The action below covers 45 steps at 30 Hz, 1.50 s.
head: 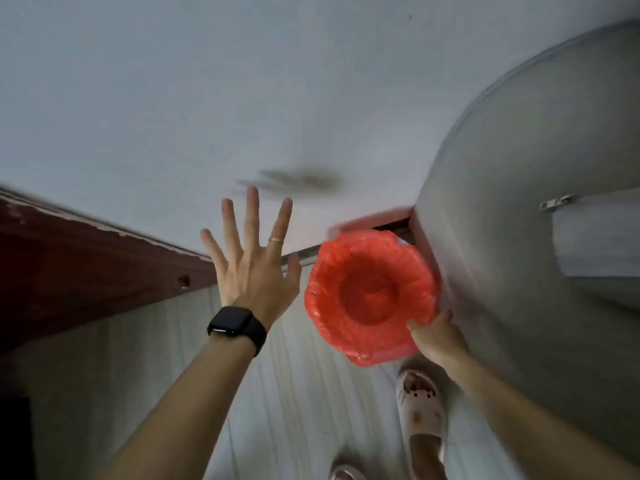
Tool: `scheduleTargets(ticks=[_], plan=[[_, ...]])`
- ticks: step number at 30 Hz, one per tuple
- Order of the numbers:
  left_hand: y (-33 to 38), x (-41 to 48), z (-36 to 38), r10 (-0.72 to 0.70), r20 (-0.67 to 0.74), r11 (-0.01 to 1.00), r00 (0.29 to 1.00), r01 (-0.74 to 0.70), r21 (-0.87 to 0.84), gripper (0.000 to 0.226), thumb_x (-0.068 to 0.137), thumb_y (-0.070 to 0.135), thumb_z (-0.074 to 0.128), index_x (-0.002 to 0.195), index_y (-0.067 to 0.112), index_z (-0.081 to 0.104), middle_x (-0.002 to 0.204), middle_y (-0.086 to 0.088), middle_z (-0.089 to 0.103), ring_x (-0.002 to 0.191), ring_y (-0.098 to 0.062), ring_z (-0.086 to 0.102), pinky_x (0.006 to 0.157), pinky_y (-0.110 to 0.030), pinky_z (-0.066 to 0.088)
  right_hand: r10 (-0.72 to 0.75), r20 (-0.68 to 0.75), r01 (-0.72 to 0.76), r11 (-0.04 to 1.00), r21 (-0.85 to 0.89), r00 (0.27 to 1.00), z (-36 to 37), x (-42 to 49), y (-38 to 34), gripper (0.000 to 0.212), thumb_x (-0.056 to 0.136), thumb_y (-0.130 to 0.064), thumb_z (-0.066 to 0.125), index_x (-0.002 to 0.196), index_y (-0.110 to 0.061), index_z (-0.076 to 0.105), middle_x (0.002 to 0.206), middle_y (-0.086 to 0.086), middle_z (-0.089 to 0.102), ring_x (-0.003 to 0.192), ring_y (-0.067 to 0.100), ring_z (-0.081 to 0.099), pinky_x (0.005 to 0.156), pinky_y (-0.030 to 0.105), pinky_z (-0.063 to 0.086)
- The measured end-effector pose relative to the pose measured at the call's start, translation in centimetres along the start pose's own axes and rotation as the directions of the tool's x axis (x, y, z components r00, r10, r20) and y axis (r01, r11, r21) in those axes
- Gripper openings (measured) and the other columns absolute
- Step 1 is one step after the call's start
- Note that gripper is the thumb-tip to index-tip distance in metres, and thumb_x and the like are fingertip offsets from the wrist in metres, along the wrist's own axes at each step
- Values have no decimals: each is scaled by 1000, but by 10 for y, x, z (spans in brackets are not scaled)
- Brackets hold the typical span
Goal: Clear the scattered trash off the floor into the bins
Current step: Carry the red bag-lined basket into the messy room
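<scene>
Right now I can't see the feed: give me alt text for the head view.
The right hand grips the rim of a bin lined with a red bag, beside a grey fabric wardrobe. The left hand, watch on its wrist, is spread open and empty above pale floor.

The bin (372,296) wears a thin, crinkled red plastic liner with a slight sheen. The floor (298,410) looks like pale, smooth wood-grain boards. The wall (207,98) is matt white paint. The watch (235,323) has a glossy black face and matt strap. The sandal (420,410) is matt pale foam.
</scene>
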<state>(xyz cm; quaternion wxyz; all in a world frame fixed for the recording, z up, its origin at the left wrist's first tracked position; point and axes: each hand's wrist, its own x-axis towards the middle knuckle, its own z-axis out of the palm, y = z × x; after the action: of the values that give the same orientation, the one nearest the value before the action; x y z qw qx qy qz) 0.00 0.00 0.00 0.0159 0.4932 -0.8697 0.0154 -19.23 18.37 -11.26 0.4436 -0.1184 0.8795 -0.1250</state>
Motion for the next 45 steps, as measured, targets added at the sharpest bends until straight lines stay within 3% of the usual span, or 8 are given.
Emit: scheduleTargets(ticks=[3,11,18,23,28,31,34,45], plan=[[10,19,44,-39,-11,997,999,39,64,93,82,36,59,154,40,1,163,-7,-11,148,-39,-10,111,-72,6,104,3,-104,994,29,995,29,50,16,81,82,-47,62,143,-8,26,138,24,52,120,44,54,98,47,46],[11,34,70,-93,27,988,995,89,127,100,80,29,60,154,37,-7,162,-11,-12,147,-43,-8,111,-72,6,6,-15,-7,999,-41,1000,33,64,22,48,85,-16,52,130,-4,43,122,23,61,106,42,62,84,42,51],[-10,-14,-14,-165,394,970,904,220,-99,71,91,36,49,154,32,17,163,-7,7,149,-27,9,120,-50,12,-148,55,155,973,-173,988,-42,-50,0,40,85,-15,49,126,-15,48,118,17,64,107,40,61,89,40,50],[-34,-103,-126,-217,639,822,738,491,-288,76,85,47,50,153,22,27,147,-10,45,134,-29,43,109,-42,37,-304,178,345,896,-280,936,-116,-184,-32,29,94,-21,47,123,-19,50,118,11,64,110,38,60,87,37,45],[-49,-193,-270,-437,585,544,683,719,-433,65,94,25,53,153,20,25,129,-7,59,90,-27,67,71,-32,52,-493,289,570,745,-346,821,-183,-312,-69,8,91,-26,51,96,-29,45,97,5,67,93,35,63,80,40,50],[-57,-251,-338,-582,506,434,636,770,-468,46,95,18,51,141,24,47,125,-3,64,101,-23,66,78,-24,47,-583,351,681,632,-372,733,-205,-377,-95,13,91,-30,52,104,-29,50,98,2,69,94,30,65,82,42,51],[-51,-312,-387,-711,462,318,531,828,-462,41,93,14,51,134,19,53,119,-7,67,103,-28,65,81,-27,49,-686,387,787,525,-324,617,-212,-435,-118,28,93,-36,58,119,-27,56,113,-2,70,104,24,65,87,35,49],[65,-559,-444,-903,344,-422,-259,689,-589,28,92,24,47,117,16,57,105,-10,69,94,-35,64,76,-36,51,-675,720,983,46,-178,162,-137,-573,-81,39,88,-36,68,120,-17,60,112,4,69,105,25,65,84,33,46]])
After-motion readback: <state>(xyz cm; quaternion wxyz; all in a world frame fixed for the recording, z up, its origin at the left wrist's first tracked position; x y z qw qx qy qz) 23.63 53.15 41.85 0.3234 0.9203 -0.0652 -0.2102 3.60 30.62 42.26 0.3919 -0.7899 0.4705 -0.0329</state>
